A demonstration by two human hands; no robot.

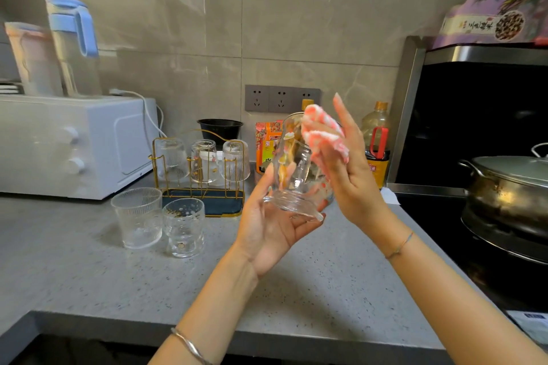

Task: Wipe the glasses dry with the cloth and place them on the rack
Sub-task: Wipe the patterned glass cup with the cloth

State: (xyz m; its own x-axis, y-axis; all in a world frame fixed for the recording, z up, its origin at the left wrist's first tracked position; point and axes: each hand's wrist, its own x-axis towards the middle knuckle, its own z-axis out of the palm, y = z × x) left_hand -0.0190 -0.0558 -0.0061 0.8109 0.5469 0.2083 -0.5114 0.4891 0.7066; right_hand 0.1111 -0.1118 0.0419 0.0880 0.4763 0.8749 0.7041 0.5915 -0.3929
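Glass gripped at base by left hand, tilted to bring rim toward cloth; cloth pinched in right hand, bunched, apparently for wiping the wall.

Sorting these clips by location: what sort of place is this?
Most likely a home kitchen: a speckled grey countertop holds a small white oven and a gold glass rack, and a lidded steel pot sits on the cooktop.

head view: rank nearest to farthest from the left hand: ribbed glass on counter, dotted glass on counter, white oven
1. dotted glass, just left of the left hand
2. ribbed glass, beside it, further left
3. white oven, far left, against the wall
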